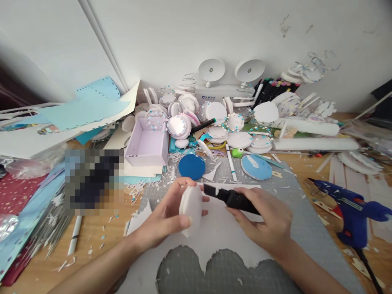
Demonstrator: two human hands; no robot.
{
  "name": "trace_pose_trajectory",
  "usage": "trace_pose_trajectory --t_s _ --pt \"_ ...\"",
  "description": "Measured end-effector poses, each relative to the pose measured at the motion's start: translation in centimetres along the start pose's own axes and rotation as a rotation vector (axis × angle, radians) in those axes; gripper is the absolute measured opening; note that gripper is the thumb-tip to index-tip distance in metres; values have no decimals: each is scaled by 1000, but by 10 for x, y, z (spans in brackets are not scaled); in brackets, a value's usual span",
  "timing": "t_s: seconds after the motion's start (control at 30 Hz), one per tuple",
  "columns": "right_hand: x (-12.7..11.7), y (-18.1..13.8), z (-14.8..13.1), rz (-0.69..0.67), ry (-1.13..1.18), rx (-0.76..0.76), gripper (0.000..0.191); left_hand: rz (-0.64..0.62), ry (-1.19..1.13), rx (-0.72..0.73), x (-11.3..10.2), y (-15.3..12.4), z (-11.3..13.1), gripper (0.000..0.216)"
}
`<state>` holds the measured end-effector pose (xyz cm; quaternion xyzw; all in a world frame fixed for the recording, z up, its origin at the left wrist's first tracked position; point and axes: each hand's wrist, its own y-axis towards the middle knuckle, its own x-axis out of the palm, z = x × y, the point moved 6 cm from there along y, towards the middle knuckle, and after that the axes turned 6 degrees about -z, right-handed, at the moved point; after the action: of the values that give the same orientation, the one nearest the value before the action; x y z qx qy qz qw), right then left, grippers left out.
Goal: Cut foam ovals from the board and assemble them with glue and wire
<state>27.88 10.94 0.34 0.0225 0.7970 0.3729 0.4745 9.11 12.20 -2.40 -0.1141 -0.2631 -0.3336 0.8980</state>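
Note:
My left hand (173,210) grips a white foam disc (192,210) by its edges, thumb on the near side and fingers behind, so the disc stands on edge. A black utility knife (237,200) is wrapped in my right hand (269,218). Its dark blade points left, close to the disc's upper right rim; whether it touches cannot be made out. Beneath both hands lies a white foam sheet (220,241) with ragged round cut-outs along its near side. A grey cutting mat (183,271) shows through those cut-outs.
A blue disc (191,166) and a light blue disc (256,166) lie beyond my hands, near a white marker (231,163). Behind stand a lilac box (147,143) and many white foam discs. A blue glue gun (352,212) rests at the right. Scraps litter the wooden table.

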Motion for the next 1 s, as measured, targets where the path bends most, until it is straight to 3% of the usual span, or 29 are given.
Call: trace_pose_trajectory --t_s 0.1,0.2,0.37,0.53,0.73,0.83,1.0 --pt "2 1 -14 -16 -9 -43 24 160 125 22 -9 -4 2 49" --pt "4 2 -29 -40 -20 -103 24 238 233 28 -10 -6 3 47" --pt "5 2 -37 -46 -19 -120 25 250 363 47 -3 -7 7 40" --pt "1 2 -18 6 -16 -4 21 297 411 79 -11 -9 13 38" --pt "-3 -2 10 78 54 195 18 190 37 132 -14 -4 7 35" --pt "-5 -1 6 59 96 147 19 118 4 76 -7 -2 5 43" --pt "-1 2 -16 -81 212 -6 18 33 143 48 1 -4 7 68"
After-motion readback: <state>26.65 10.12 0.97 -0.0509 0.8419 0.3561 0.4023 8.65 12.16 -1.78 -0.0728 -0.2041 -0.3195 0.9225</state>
